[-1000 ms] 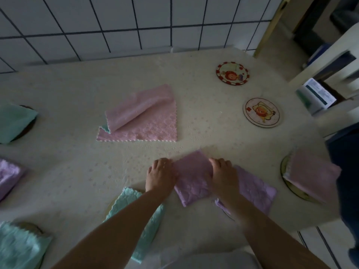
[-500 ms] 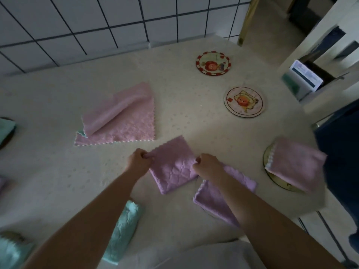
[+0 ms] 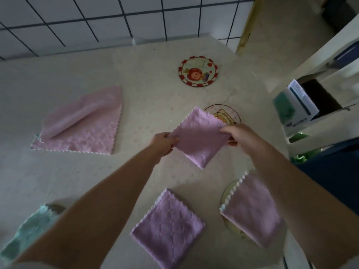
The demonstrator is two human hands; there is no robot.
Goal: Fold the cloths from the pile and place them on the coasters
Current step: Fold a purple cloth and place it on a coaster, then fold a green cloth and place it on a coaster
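Pinched at two corners, folded lilac cloth (image 3: pixel 198 135) looks square.

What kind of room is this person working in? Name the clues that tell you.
Probably a home kitchen or dining corner: a white tiled wall with dark grout behind a table under a pale cloth, picture coasters, and a doorway to the right.

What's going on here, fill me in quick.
A person is folding cloths onto coasters. Both hands, left hand and right hand, grip a folded lilac cloth above the table, over the near edge of a picture coaster. The red-rimmed coaster is bare. A pink pile waits at left.
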